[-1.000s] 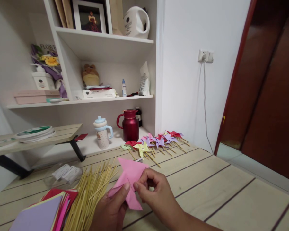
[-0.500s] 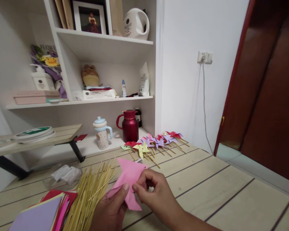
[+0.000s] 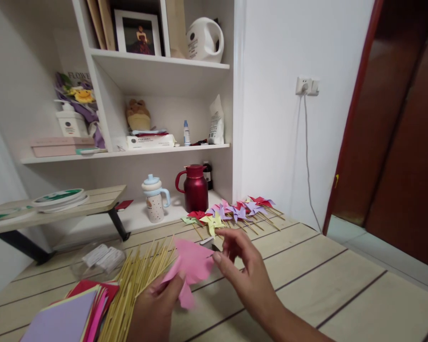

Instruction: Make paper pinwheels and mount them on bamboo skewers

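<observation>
My left hand (image 3: 160, 304) pinches a pink paper pinwheel (image 3: 190, 266) between thumb and fingers, low at the centre of the view. The paper is slightly blurred, with its cut blades spread. Just right of it, my right hand (image 3: 244, 266) is open, thumb and fingers apart. Its thumb tip is at the paper's right corner; whether it touches I cannot tell. Behind these fingers lies a small white and dark object (image 3: 209, 243), partly hidden. A bundle of thin wooden sticks (image 3: 137, 280) lies beside my left hand.
Finished pinwheels on sticks (image 3: 238, 213) lie at the table's back. Coloured paper sheets (image 3: 62, 316) are stacked front left, near a clear container (image 3: 98, 259) with white packets. A red jug (image 3: 195, 190) and a cup (image 3: 155, 202) stand behind. A small raised stand (image 3: 103, 194) holds plates.
My right hand has let go near the pinwheel's middle, opened and moved right and up to the paper's right corner. My left hand still holds the pinwheel, which has turned slightly.
</observation>
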### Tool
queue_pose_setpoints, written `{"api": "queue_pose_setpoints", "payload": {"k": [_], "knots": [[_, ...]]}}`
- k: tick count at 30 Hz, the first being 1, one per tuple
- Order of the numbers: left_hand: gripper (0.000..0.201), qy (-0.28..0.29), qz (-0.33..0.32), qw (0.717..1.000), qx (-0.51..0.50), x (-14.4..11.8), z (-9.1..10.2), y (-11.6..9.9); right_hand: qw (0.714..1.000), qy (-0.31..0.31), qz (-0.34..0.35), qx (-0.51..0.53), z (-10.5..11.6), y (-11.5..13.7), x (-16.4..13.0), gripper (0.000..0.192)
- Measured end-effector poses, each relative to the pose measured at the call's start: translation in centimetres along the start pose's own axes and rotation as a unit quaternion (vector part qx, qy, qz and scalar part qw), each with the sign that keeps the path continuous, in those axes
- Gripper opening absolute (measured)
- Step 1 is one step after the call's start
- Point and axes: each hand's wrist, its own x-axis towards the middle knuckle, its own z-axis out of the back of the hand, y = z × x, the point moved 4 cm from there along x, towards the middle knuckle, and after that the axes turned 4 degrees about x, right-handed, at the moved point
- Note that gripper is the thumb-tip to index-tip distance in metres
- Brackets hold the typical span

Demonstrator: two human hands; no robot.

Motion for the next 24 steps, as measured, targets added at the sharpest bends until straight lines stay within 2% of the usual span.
{"api": "queue_pose_setpoints", "payload": {"k": [1,3,8,10,16,24], "knots": [[0.029,0.004,0.026,1.0,0.015,0.1,0.0,0.0,1.0,-0.015,0.015,-0.01,0.5,0.2,0.4,0.033],[0.028,0.002,0.047,0.998,0.051,0.1,-0.1,-0.3,1.0,-0.006,0.016,-0.01,1.0,0.2,1.1,0.039],[0.023,-0.025,-0.02,0.994,0.105,-0.1,-0.5,-1.8,0.99,0.12,-0.055,0.053,0.1,-0.5,1.5,0.064],[0.02,-0.029,-0.055,0.991,0.115,-0.2,-0.6,-2.0,0.985,0.147,-0.064,0.068,-0.4,-0.6,1.2,0.066],[0.008,-0.011,-0.149,0.978,0.147,-0.2,-1.0,-1.8,0.982,0.161,-0.073,0.068,-0.9,-0.4,0.9,0.031],[0.009,0.019,-0.157,0.975,0.155,-0.5,-1.4,-1.9,0.984,0.157,-0.053,0.059,-1.0,-0.6,0.8,0.013]]}}
